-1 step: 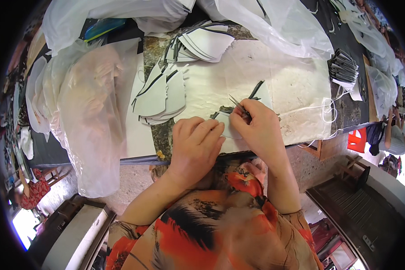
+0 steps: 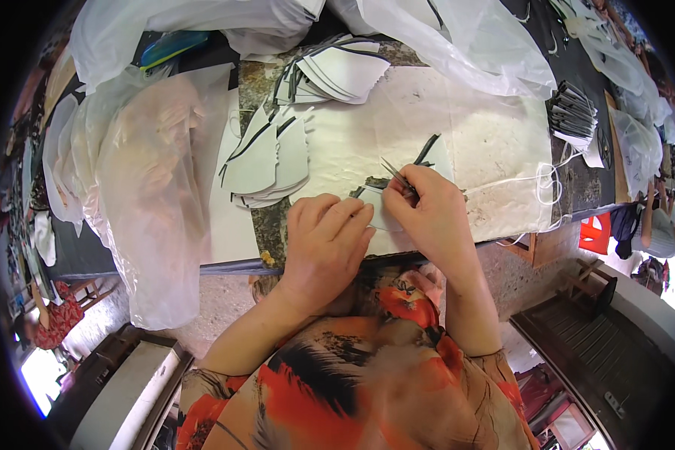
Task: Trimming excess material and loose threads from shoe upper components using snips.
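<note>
My left hand (image 2: 326, 240) has its fingers curled and pressed together at the near edge of the table. They hold down a white cut piece (image 2: 382, 216) with a dark strip along its upper edge. Closed beside it, my right hand (image 2: 431, 210) grips a slim pointed metal tool (image 2: 397, 174), perhaps snips or tweezers. Its tip points up and left, above the piece. Just past the right fingers, a black strip (image 2: 427, 149) sticks out over white material. To the left lies a fanned stack of white pieces with black strips (image 2: 259, 161). My fingers partly hide the held piece.
Another stack of white pieces (image 2: 345, 71) lies farther back. Clear plastic bags (image 2: 157, 172) cover the left side and the far edge. A dark bundle (image 2: 572, 112) and a white cord (image 2: 547, 184) lie at the right. A red stool (image 2: 595, 233) stands beyond.
</note>
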Motion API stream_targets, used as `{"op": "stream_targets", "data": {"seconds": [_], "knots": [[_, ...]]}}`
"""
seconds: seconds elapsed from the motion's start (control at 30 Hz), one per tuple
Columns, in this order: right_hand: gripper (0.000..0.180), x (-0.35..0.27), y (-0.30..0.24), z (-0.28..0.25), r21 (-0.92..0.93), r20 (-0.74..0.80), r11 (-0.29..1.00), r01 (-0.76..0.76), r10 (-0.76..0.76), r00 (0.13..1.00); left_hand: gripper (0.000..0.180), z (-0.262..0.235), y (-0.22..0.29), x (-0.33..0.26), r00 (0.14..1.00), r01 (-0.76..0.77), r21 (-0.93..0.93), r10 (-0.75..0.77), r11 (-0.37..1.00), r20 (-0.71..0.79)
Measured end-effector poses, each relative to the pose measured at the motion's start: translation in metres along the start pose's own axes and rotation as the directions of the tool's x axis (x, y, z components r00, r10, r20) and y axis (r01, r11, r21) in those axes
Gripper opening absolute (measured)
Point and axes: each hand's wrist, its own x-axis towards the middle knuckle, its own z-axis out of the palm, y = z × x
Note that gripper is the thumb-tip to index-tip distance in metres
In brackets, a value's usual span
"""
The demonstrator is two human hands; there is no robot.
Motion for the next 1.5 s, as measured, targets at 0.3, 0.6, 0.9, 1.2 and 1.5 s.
{"op": "stream_targets", "data": {"seconds": [0.3, 0.6, 0.9, 1.2, 1.5], "knots": [[0.017, 0.000, 0.003, 0.001, 0.016, -0.013, 1.000, 0.019, -0.018, 1.000, 0.028, 0.001, -0.002, 0.008, 0.998, -0.042, 0.043, 0.040, 0.998, 0.040], [0.018, 0.000, 0.006, 0.001, 0.000, -0.016, 1.000, 0.020, -0.020, 1.000, 0.025, 0.005, -0.001, 0.008, 0.998, -0.037, 0.084, 0.032, 0.996, 0.061], [0.019, -0.003, 0.010, -0.007, 0.061, -0.021, 0.998, 0.006, -0.005, 1.000, 0.022, 0.001, 0.002, 0.013, 0.996, -0.020, 0.089, 0.012, 0.996, 0.086], [0.017, -0.005, 0.013, -0.008, -0.005, -0.065, 0.998, 0.061, -0.061, 0.996, 0.037, 0.002, 0.002, 0.014, 0.998, 0.001, 0.073, -0.005, 0.997, 0.062], [0.015, -0.007, 0.009, -0.012, -0.048, -0.052, 0.998, 0.032, -0.035, 0.998, 0.043, 0.001, 0.007, 0.016, 0.994, 0.000, 0.122, -0.013, 0.993, 0.106]]}}
